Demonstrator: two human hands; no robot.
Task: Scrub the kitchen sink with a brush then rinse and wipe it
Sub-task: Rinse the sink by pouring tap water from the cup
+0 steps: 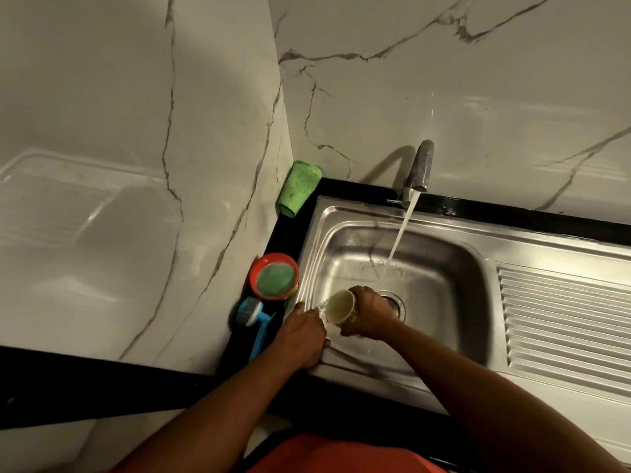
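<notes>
Head view, the only one supplied.

Step in hand: water runs from the tap [419, 169] into the sink [444, 264], landing just behind the drain [396, 303]. My right hand [370, 317] has its fingers curled round a pale cup [339, 307], held tilted over the basin's near left corner, mouth turned up and to the left. I judge this to be clearing or rinsing the cup; scrubbing looks not yet begun.

Task items: the blue brush [251, 314] lies untouched on the black counter just left of the sink, beside a red bowl [259, 266] with something green in it. A green cloth [299, 187] sits rolled in the back corner, well apart from both hands.

Next move, in my judgement: set the cup clear of the basin, then reach left for the brush.

Unclear: my left hand [300, 331] rests at the sink's left rim, touching something whitish next to the cup. I cannot tell what it is, nor whether the fingers grip it. The cup's inside is dim; its contents are not readable. My right palm is hidden behind the cup.
</notes>
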